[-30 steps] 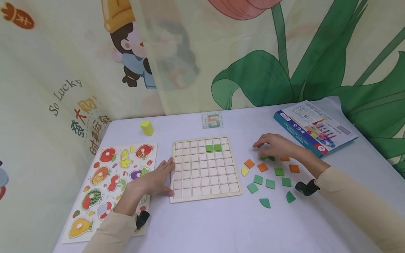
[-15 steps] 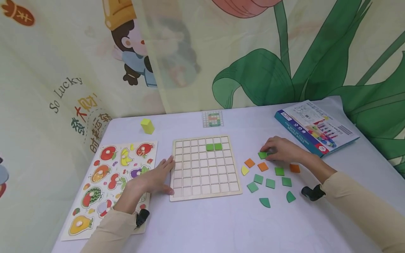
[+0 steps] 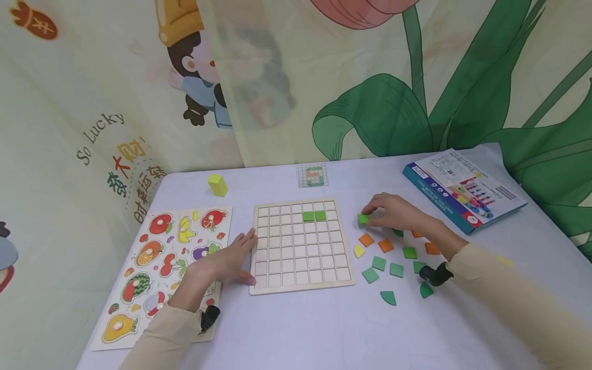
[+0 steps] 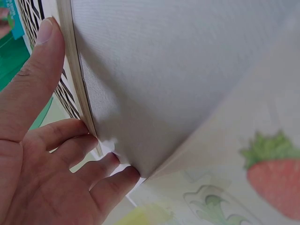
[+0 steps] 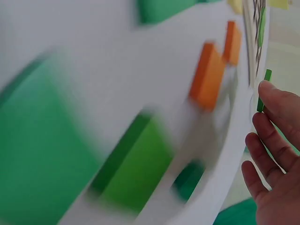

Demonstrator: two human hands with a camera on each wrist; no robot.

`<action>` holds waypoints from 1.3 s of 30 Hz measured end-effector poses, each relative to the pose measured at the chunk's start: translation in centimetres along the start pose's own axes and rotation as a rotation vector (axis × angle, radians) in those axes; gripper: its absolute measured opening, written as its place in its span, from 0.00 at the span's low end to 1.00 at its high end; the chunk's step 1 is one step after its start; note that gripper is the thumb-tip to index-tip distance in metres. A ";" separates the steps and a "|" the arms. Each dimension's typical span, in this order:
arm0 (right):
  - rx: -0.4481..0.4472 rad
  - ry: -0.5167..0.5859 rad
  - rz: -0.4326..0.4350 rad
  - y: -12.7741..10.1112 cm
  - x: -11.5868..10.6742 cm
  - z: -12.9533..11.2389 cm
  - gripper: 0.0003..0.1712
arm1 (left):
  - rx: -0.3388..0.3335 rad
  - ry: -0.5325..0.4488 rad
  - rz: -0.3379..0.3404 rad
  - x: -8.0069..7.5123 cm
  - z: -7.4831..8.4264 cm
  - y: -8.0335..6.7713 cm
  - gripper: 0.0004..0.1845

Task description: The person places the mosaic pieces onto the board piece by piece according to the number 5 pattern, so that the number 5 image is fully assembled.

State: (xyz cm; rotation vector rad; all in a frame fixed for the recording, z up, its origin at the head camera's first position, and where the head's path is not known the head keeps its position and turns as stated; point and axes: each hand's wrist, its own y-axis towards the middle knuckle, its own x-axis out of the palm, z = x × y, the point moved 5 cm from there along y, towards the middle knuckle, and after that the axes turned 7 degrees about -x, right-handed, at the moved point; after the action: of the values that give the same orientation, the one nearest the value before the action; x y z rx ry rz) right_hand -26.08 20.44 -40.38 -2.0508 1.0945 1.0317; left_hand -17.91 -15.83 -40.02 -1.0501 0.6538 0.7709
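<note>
A wooden grid board (image 3: 300,246) lies mid-table with two green square tiles (image 3: 314,216) set in its second row. My left hand (image 3: 228,262) rests flat against the board's left edge (image 4: 77,89), fingers straight. My right hand (image 3: 393,213) pinches a green square tile (image 3: 363,219) just above the table, right of the board; in the right wrist view the tile (image 5: 263,89) shows edge-on at the fingertips (image 5: 272,93). Loose green and orange tiles (image 3: 386,257) lie below that hand, with a yellow quarter-round piece (image 3: 358,251).
A fruit peg puzzle (image 3: 162,267) lies left of the board under my left forearm. A yellow block (image 3: 217,185) and a small pattern card (image 3: 313,175) sit at the back. A blue box (image 3: 462,190) lies at the right. A printed curtain hangs behind the table.
My right hand took a green tile from the loose pile and has moved left with it toward the board. The left hand has stayed on the board's edge.
</note>
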 end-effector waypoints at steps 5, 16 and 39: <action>-0.109 0.021 0.018 3.3 1.2 -4.1 0.17 | -0.010 -0.002 0.006 0.0 -0.1 -0.1 0.52; -0.281 -0.020 0.019 8.4 4.8 -10.3 0.15 | -0.037 -0.019 0.017 0.5 0.2 0.0 0.53; -0.195 -0.089 0.051 9.6 6.0 -11.0 0.17 | -0.036 0.003 0.028 0.3 0.1 0.1 0.52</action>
State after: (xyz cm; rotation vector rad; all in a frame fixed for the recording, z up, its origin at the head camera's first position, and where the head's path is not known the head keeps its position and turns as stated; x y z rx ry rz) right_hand -28.26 4.85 -40.93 -2.1137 1.0407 1.2877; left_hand -17.77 -15.66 -40.28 -1.0768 0.6604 0.8084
